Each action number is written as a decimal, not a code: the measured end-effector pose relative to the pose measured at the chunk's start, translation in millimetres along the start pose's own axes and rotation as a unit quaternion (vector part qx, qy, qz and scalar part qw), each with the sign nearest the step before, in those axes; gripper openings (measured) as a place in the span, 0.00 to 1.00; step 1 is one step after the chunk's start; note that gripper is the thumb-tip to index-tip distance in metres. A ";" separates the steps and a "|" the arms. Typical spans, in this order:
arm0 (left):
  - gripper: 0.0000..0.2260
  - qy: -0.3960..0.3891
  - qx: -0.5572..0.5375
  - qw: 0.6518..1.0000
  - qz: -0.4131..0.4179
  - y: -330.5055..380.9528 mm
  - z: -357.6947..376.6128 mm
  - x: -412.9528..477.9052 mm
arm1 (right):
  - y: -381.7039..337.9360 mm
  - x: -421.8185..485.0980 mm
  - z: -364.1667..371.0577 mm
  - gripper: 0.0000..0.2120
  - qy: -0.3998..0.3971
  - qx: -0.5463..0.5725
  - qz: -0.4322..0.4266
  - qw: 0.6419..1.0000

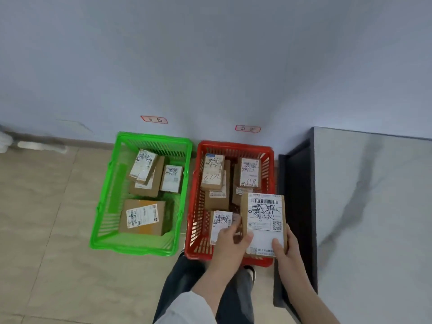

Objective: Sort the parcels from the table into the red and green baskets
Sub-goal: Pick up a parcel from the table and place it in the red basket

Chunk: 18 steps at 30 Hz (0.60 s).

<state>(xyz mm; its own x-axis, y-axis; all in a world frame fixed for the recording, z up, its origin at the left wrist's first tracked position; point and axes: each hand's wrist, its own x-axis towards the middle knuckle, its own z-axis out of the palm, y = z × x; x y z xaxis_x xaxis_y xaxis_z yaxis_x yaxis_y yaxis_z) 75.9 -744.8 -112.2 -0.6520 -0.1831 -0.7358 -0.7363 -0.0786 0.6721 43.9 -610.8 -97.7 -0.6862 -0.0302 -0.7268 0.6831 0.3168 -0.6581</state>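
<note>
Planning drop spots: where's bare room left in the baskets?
Green basket: bare strip along its left wall. Red basket: crowded; only the front-left corner, left of the small parcel, is bare.

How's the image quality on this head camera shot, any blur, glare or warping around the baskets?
Head view is soft overall, so small print on the held brown cardboard parcel is unreadable; head view's wide-angle warping bows the green plastic basket and red plastic basket; head view lighting is flat and cool, with no glare and only faint shadows.
</note>
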 end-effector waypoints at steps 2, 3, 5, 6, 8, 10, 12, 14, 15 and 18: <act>0.21 0.000 0.030 0.999 -0.014 -37.0 7.6 52.2 | 35.7 52.1 10.1 0.27 -0.003 -0.016 0.013 1.000; 0.20 0.001 0.054 0.998 -0.022 -54.9 12.0 75.8 | 55.1 77.5 14.7 0.27 -0.005 -0.030 0.012 0.999; 0.17 0.008 0.079 0.996 -0.035 -90.7 22.2 115.2 | 91.9 119.7 22.9 0.27 -0.009 -0.066 0.013 0.998; 0.16 0.011 0.076 0.996 -0.039 -105.6 27.6 129.5 | 110.5 137.1 26.0 0.27 -0.009 -0.077 0.012 0.997; 0.13 0.016 0.094 0.994 -0.047 -133.4 36.0 152.7 | 143.8 163.2 29.3 0.27 -0.009 -0.106 0.009 0.994; 0.15 0.013 0.120 0.991 -0.057 -155.5 42.1 171.4 | 171.2 180.9 30.7 0.27 -0.013 -0.133 0.020 0.991; 0.19 0.015 0.171 0.983 -0.062 -171.9 46.8 186.4 | 188.1 192.1 29.3 0.27 -0.023 -0.145 0.026 0.989; 0.22 0.017 0.232 0.971 -0.056 -180.4 52.3 195.5 | 197.6 201.8 26.4 0.27 -0.033 -0.149 0.034 0.988; 0.22 0.019 0.265 0.963 -0.052 -180.6 55.1 197.7 | 200.8 205.9 26.1 0.28 -0.038 -0.156 0.034 0.986; 0.19 0.027 0.353 0.935 -0.037 -181.5 59.8 203.9 | 210.6 211.0 31.4 0.32 -0.040 -0.183 0.042 0.981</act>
<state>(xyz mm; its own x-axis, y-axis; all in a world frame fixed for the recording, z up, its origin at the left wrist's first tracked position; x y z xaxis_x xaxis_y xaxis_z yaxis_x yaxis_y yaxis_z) 65.7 -709.2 -389.2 -0.5980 -0.2539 -0.7603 -0.7280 0.5688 0.3827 50.8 -580.2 -395.8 -0.5992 -0.0592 -0.7984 0.5904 0.6409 -0.4906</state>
